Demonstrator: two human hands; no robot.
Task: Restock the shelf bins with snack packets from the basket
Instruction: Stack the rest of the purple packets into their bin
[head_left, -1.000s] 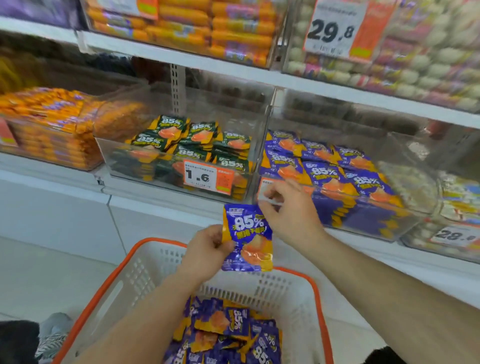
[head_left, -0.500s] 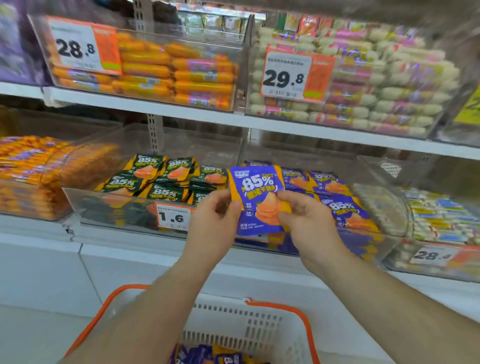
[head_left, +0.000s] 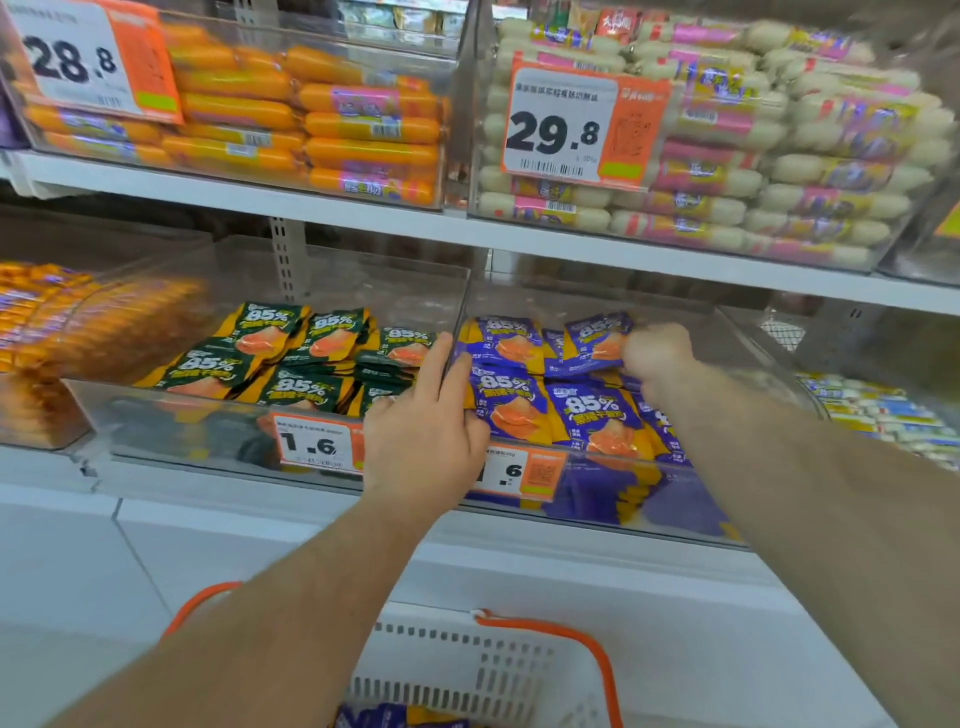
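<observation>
The purple packet (head_left: 592, 340), lifted from the basket (head_left: 519, 670), is now pinched by the right hand (head_left: 657, 358) at the purple bin's (head_left: 753, 358) back; the left hand (head_left: 426, 431) is rested flat, fingers straight, on its front edge.

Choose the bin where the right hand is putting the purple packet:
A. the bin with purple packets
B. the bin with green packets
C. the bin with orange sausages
A: the right hand holds the purple packet over the bin with purple packets, right of the green packets.
</observation>
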